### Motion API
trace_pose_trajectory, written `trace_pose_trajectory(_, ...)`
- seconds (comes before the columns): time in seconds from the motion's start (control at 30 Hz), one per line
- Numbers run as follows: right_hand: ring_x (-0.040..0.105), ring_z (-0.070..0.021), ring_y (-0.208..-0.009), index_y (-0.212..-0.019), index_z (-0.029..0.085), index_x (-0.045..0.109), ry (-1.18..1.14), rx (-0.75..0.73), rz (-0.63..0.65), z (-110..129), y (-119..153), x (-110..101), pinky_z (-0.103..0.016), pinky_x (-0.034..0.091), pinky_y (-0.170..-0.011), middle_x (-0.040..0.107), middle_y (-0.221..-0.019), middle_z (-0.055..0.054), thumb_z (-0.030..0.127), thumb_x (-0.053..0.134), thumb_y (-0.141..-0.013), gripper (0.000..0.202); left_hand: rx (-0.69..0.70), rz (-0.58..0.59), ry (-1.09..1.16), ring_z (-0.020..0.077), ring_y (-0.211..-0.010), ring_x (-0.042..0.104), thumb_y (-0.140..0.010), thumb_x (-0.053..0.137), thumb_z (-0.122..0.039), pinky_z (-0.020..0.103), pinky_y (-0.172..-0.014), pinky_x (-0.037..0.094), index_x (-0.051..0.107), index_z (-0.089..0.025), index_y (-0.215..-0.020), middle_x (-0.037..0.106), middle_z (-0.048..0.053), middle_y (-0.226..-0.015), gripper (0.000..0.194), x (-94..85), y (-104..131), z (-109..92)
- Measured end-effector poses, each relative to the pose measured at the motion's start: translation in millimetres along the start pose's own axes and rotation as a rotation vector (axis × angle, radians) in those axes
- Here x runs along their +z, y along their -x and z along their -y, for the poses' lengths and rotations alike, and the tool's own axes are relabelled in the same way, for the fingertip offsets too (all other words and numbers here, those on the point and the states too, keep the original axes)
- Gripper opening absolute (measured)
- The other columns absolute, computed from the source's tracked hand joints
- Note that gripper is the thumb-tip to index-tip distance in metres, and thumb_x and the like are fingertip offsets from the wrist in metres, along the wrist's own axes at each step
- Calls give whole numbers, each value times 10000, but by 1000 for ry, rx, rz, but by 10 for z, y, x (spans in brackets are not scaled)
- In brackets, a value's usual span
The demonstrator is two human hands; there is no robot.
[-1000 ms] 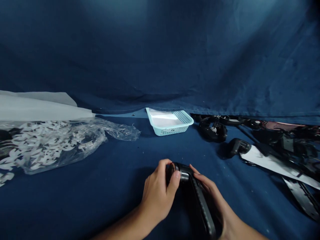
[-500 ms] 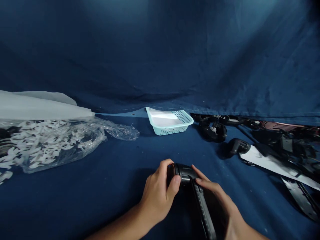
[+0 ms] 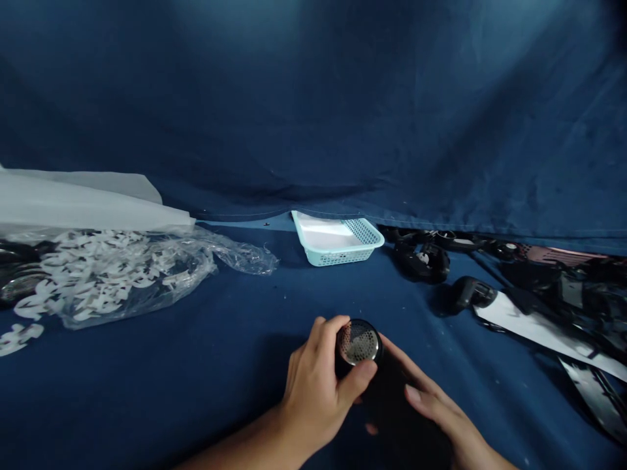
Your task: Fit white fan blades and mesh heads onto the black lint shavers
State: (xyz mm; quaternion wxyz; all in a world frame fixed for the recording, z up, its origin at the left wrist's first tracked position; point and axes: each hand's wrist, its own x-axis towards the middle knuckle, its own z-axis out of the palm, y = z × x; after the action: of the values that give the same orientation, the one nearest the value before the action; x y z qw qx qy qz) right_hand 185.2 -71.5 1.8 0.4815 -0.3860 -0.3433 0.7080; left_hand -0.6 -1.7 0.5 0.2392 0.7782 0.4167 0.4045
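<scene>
Between my two hands is a black handheld device (image 3: 399, 408) with a long, dark body. Its round end, facing up towards me, carries a perforated metal disc (image 3: 360, 344) in a black rim. My left hand (image 3: 313, 385) is closed around this round end, thumb on the near edge and fingers on the far left side. Along the right side of the body my right hand (image 3: 435, 405) wraps it, with the thumb lying on top. The lower end of the device fades into dark shadow, so its shape there is hard to make out.
A light blue basket (image 3: 343, 256) with a white sheet inside stands ahead. At left, a clear plastic bag (image 3: 161, 287) holds many white curved pieces, with white sheeting (image 3: 88, 202) behind. Black parts and a white-faced piece (image 3: 539, 326) lie at right. A blue cloth (image 3: 313, 104) hangs behind.
The device has turned in my hands: its round end now faces me, showing the perforated disc, instead of its ridged side. My right hand has shifted slightly down the body.
</scene>
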Motion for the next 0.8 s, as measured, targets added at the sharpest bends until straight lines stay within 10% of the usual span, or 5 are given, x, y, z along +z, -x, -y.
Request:
trace_pose_trajectory(0.2,745,-235,-784,-1377,397,470,-194,158,208,11,-88,-78,-409,521,-797,577,-1372,-59,282,681,-761,662,204,-26,176,298,-956,617,-653,551,-856,484,-819,533,544,-190,-1122,569,119,-1060,815,-3,-18,19)
trace_pose_trajectory(0.37,721,-183,-676,-1271,217,613,-309,350,108,-3,-56,-25,-311,569,-663,717,-1105,-124,482,603,-893,462,139,163,427,334,-1176,536,-515,879,-575,479,-996,452,591,-188,-1069,556,141,-1216,735,-58,-72,-64)
trace_pose_trajectory(0.5,739,-170,-632,-899,13,724,-416,539,73,-3,-99,37,-197,561,-571,756,-762,-179,591,376,-971,678,-17,258,622,322,-1216,511,-480,937,-424,466,-1043,404,613,-204,-1046,560,123,-1263,688,-42,-105,-61)
trace_pose_trajectory(0.8,697,-153,-492,-717,64,691,-465,668,-87,-115,-119,-72,-200,516,-493,721,-601,-102,576,505,-918,581,-74,424,766,329,-1226,518,-503,908,-306,478,-1037,394,638,-190,-983,561,120,-1266,563,-95,-186,-92)
